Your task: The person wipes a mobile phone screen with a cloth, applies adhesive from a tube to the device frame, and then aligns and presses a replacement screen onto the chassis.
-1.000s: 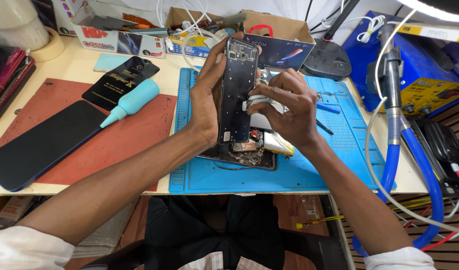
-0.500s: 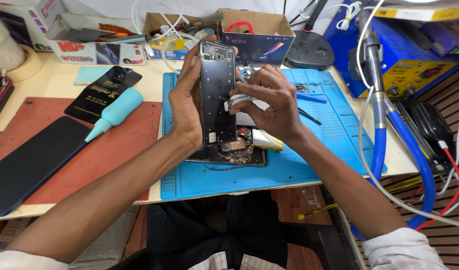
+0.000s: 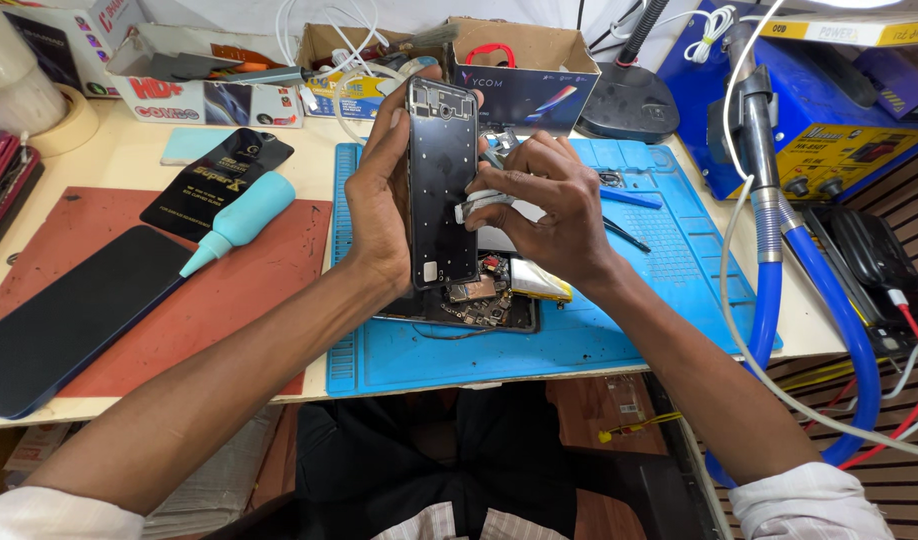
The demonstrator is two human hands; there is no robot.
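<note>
Since half a second ago the frame [image 3: 443, 185] has risen a little in the grip and stands more upright over the mat [image 3: 599, 335]; both hands have stayed on it.

Nearest, at centre, the left hand [image 3: 379, 205] wraps the frame's left edge, fingers clenched round it, thumb hidden behind. The right hand [image 3: 549, 205] presses at the right edge, its fingertips pinching a small pale strip [image 3: 484, 203] against the frame. Just below them an opened phone [image 3: 474, 300] lies on the mat with its boards bare and a silver-and-yellow battery [image 3: 539, 280] beside it.

To the left, on the red pad [image 3: 129, 320], lie a dark screen [image 3: 64, 320] and a teal bottle [image 3: 244, 215]. Further back, along the top of the picture, stand cardboard boxes [image 3: 524, 65]; at upper right is a blue station [image 3: 829, 120], its hose [image 3: 779, 260] drooping off the desk edge.

As I judge it, the risk is a slip: the frame is held directly above the bare boards, and a drop could strike them or the battery. Pulling the strip too hard could tear it.
</note>
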